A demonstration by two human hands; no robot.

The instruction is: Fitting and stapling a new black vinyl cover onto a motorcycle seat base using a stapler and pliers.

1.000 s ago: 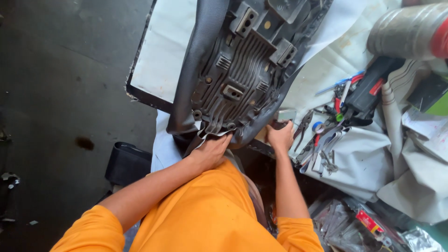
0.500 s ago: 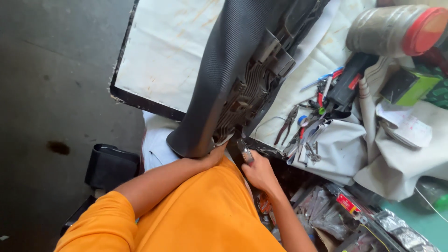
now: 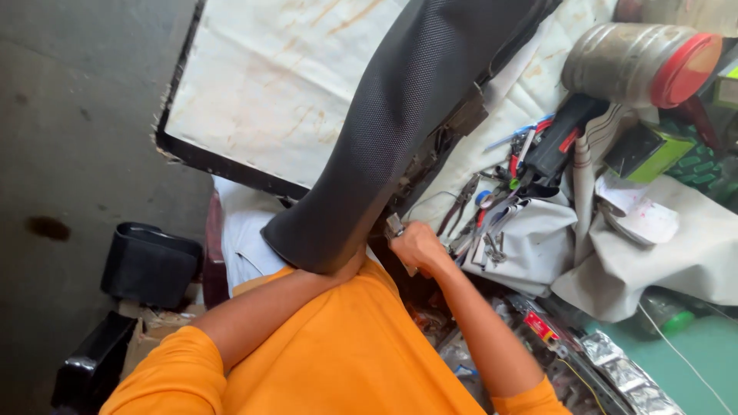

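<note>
Bracing black seat end, left hand beneath, grip unclear; right hand fisted at edge.

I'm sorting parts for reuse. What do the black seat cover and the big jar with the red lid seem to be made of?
Black seat cover: likely synthetic leatherette, matte, with a fine dotted grain.
Jar: seemingly clear plastic, dusty and scuffed; its red lid looks like smooth plastic.

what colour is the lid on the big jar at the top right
Red, on a clear plastic jar lying on its side; the lid shows best in the head view.
</note>
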